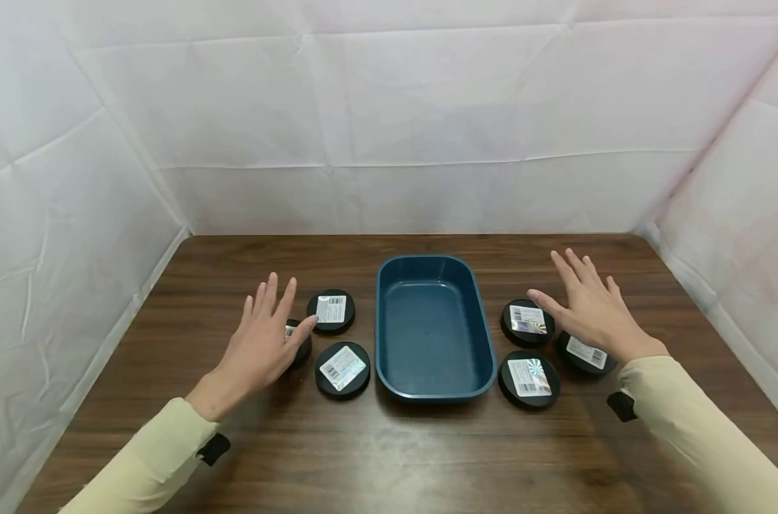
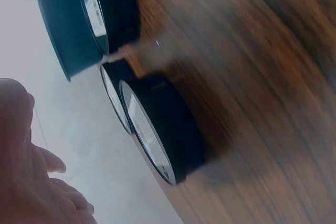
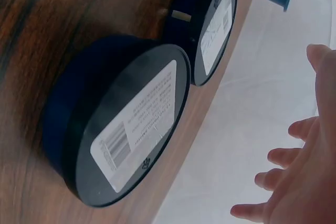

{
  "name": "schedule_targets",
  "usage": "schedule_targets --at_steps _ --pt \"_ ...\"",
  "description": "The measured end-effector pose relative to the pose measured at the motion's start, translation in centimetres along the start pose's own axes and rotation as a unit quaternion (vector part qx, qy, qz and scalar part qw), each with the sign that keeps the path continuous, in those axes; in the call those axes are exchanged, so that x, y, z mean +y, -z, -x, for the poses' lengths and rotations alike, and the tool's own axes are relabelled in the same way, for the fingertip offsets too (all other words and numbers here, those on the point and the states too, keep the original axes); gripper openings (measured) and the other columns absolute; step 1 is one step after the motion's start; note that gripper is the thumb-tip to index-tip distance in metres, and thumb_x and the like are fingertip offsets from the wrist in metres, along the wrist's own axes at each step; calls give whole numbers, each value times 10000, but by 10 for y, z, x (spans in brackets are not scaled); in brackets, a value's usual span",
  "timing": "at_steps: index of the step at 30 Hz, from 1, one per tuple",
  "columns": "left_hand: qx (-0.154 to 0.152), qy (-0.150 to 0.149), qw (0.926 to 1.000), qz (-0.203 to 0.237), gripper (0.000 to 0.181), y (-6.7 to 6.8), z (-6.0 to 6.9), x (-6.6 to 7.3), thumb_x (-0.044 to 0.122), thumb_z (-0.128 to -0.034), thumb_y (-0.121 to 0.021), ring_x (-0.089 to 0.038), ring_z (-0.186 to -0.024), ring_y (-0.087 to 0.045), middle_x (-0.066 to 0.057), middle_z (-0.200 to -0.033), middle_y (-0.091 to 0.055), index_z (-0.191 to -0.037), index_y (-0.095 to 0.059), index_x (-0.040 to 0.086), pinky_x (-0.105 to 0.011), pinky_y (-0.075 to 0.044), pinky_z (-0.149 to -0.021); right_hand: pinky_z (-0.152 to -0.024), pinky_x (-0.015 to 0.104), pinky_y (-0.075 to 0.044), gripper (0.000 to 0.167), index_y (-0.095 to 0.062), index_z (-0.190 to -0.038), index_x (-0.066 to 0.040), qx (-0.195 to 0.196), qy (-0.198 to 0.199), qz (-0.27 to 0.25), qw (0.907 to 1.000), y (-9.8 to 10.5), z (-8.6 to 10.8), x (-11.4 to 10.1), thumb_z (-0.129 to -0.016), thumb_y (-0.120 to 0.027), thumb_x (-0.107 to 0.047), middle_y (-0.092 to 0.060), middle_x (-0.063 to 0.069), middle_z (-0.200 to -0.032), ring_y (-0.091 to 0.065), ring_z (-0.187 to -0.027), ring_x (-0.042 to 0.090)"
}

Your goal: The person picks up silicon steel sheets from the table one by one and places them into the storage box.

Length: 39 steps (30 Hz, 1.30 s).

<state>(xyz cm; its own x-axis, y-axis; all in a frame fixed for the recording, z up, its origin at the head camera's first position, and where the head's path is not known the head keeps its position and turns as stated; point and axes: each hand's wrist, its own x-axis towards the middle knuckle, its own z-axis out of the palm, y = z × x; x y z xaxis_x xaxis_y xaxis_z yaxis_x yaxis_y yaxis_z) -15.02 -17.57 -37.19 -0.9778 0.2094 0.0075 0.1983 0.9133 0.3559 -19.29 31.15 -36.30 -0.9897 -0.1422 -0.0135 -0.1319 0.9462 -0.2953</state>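
My left hand (image 1: 254,350) hovers with spread fingers over the left group of round black tins, partly hiding one tin (image 1: 301,350). Beside it lie a tin (image 1: 331,311) farther back and another tin (image 1: 342,370) nearer the front. On the right, my right hand (image 1: 596,311) is held above three more black tins, fingers spread, touching none: a back tin (image 1: 527,322), a front tin (image 1: 529,380) and a partly covered one (image 1: 585,354). White labels with barcodes face up. The left wrist view shows a tin (image 2: 163,127) below the hand (image 2: 31,166); the right wrist view shows a labelled tin (image 3: 126,124) beside the hand (image 3: 304,166).
A dark blue rectangular tray (image 1: 430,335) stands between the two groups of tins, with nothing inside. Under everything is a brown wood-grain table (image 1: 389,457). White sheeting (image 1: 415,121) rises behind the table and along both sides.
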Motion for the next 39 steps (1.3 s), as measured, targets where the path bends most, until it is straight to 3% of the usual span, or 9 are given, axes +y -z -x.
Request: schedule_targets --at_steps 12,23,31,39 --pt "7 -191 9989 420 771 -14 7 21 546 -1057 -370 -433 -1553 -93 -226 -1683 -24 -1617 -133 72 -581 -110 -1257 -1140 765 -78 938 -63 -1631 -129 0 65 27 10000 -2 -1 -7 -973 -430 -687 -57 233 -1679 -28 -1543 474" --pt "-94 -261 9968 746 764 -22 17 29 537 -1055 -393 -415 -1550 -140 -201 -1685 -92 -1614 -155 74 -578 -167 -1245 -1144 762 -108 934 -118 -1626 -114 -37 192 35 9998 -17 -12 -17 -966 -456 -682 -83 211 -1684 -78 -1542 465" --pt "-408 -168 9893 1391 795 -25 19 38 592 -1036 -386 -386 -1545 -190 -142 -1700 -67 -1629 -109 140 -616 -276 -1194 -1123 766 -162 947 -119 -1625 -108 -101 297 80 9995 -21 -15 -21 -960 -483 -675 -104 235 -1673 -140 -1525 473" --pt "-436 -125 9844 1698 830 -31 19 45 616 -1011 -436 -371 -1550 -193 -162 -1690 -108 -1628 -126 155 -603 -269 -1205 -1115 767 -187 962 -92 -1628 -112 -276 370 125 9989 -26 -19 -26 -957 -502 -666 -82 249 -1671 -145 -1520 483"
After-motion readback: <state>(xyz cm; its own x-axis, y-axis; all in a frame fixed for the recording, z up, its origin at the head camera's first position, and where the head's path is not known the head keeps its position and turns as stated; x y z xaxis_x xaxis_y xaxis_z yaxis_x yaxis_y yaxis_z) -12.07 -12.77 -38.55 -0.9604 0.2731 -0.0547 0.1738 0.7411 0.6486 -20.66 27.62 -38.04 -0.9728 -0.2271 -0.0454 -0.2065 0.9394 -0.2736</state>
